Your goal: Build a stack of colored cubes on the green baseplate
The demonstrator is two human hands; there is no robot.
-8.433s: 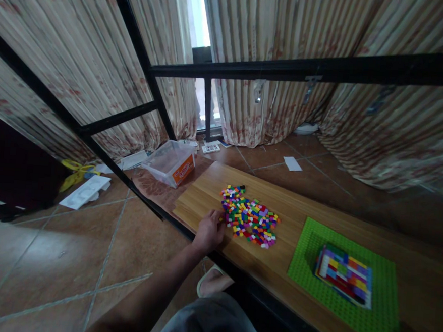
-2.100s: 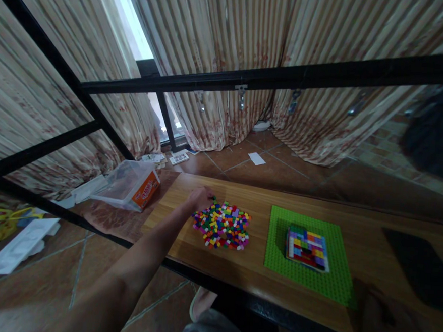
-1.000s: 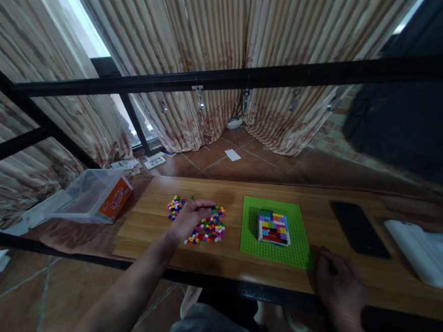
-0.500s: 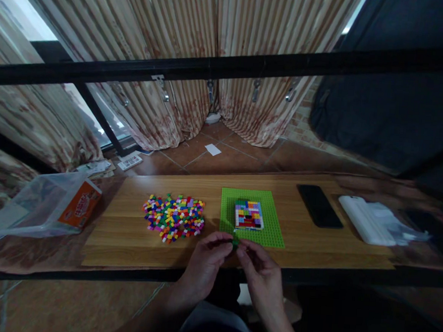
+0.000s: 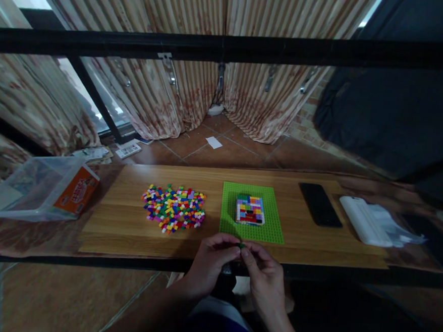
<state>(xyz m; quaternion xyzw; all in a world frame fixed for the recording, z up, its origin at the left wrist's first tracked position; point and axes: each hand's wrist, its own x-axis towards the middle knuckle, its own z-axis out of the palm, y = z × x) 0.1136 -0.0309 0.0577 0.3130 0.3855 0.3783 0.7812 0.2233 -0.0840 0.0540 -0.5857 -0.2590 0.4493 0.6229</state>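
My left hand [image 5: 209, 264] and my right hand [image 5: 265, 275] meet at the near edge of the wooden board [image 5: 126, 225], fingertips pinched together on a small green brick [image 5: 240, 246]. Just beyond them lies a green baseplate [image 5: 228, 222] carrying a flat block of many-coloured bricks [image 5: 250, 209]. A loose pile of small coloured bricks [image 5: 173, 208] is spread on the board to the left of the baseplate.
A black phone [image 5: 320, 205] and a white object on plastic wrap [image 5: 361, 227] lie right of the baseplate. A clear plastic box with an orange label [image 5: 45, 186] sits at the left. A black metal bar [image 5: 230, 47] crosses overhead; curtains hang behind.
My left hand left the brick pile and came to the board's near edge, where my right hand joined it on a green brick. My head turned right, bringing phone and white object into sight.
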